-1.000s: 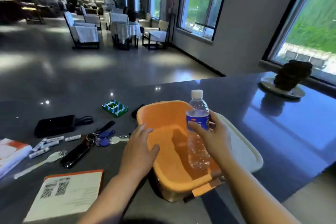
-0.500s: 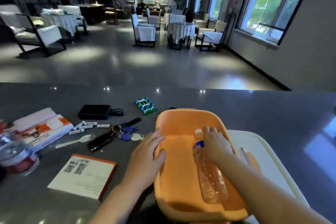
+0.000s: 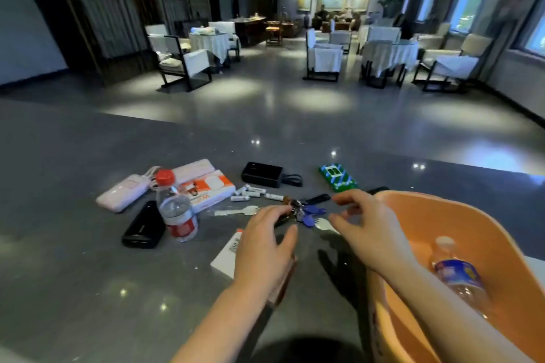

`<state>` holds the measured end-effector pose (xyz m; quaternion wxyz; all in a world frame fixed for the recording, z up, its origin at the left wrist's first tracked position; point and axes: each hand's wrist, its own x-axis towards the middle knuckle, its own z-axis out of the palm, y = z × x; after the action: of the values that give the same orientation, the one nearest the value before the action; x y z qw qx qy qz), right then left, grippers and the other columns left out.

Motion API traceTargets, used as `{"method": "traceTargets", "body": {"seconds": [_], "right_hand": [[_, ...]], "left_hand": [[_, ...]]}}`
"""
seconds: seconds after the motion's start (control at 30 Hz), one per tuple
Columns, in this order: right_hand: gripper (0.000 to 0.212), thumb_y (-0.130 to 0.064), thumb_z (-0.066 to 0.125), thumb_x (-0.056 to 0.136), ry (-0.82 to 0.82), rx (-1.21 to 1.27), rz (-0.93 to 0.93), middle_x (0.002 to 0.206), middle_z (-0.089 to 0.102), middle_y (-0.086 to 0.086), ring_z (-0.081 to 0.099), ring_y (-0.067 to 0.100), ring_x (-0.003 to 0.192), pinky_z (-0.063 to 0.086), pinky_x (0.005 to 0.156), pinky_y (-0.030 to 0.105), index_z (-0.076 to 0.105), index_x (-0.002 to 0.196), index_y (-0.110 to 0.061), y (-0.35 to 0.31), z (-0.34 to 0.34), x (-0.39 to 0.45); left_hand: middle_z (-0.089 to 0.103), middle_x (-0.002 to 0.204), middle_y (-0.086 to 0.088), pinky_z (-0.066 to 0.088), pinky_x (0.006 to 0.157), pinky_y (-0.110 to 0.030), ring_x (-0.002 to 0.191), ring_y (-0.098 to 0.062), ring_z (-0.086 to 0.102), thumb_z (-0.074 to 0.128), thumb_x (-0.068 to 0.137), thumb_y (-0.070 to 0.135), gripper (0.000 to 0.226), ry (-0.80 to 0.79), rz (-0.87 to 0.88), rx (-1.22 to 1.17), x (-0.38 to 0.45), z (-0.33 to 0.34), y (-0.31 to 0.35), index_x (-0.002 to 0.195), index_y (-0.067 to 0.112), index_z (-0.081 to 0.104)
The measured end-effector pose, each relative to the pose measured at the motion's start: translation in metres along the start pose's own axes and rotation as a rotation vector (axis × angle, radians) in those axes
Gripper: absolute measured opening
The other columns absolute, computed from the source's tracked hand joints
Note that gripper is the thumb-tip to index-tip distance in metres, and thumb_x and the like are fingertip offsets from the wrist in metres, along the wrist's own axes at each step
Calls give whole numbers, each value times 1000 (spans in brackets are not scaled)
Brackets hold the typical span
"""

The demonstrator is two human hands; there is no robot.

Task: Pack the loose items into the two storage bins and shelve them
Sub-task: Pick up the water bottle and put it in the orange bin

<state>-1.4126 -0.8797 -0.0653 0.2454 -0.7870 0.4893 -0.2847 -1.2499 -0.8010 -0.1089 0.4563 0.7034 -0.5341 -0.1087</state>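
Two hands over a big grey counter [image 3: 88,289], loose stuff spread across the middle. Largest thing: orange bin [image 3: 483,233] at the right edge, open top, w/ a blue-label water bottle [image 3: 455,272] lying on its side inside. The right forearm crosses the bin's near rim. Left of the bin, a white booklet [image 3: 225,259] lies flat, mostly under the left hand [image 3: 262,256]. Further left: a pink power bank [image 3: 122,193], an orange-and-white box [image 3: 206,190], a black phone-like slab [image 3: 144,227], and a red-cap bottle [image 3: 177,209] standing upright btwn them. Behind: black case [image 3: 261,174] w/ strap, green-white patterned box [image 3: 337,177]. Small bits: white batteries [image 3: 250,193] in a loose cluster, a white plastic fork [image 3: 236,211], a key bunch [image 3: 306,211] w/ blue tags.

Left hand: fingers curled, tips at the key bunch; cannot tell if actually gripping. Right hand [image 3: 368,233]: fingers [image 3: 343,197] spread and bent, hovering just right of the keys, holding nothing.
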Motion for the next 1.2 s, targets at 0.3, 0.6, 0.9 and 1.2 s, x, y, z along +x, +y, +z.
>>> {"method": "traceTargets", "body": {"seconds": [0.3,0.6,0.9,1.2], "right_hand": [[54,-28,76,76,-272,241,-164,113,60,-10,58,6,100,48,83,26,53,124,-26,-126,155,40],[78,-39,84,62,-337,224,-79,127,56,0,55,22,116,48,96,43,41,124,-23,-157,256,68],[62,-41,82,63,41,556,-5,106,65,-13,63,6,98,52,89,35,46,114,-32,-133,166,39],[48,-28,78,75,551,592,34,103,69,-9,65,-3,93,49,75,11,57,118,-19,-37,-47,-19]], "left_hand": [[60,100,17,49,84,-33,96,-12,60,68,78,18,23,286,-294,186,-19,-135,-131,100,26,65],[58,118,9,42,94,-31,113,-17,53,68,78,31,37,79,-467,328,-44,-154,-202,115,28,62],[64,114,1,46,92,-40,108,-23,58,73,76,17,37,100,-205,249,3,-143,-142,112,19,65],[52,113,18,34,92,-23,106,2,42,66,85,19,30,-165,83,-53,23,-12,0,112,28,60]]}}
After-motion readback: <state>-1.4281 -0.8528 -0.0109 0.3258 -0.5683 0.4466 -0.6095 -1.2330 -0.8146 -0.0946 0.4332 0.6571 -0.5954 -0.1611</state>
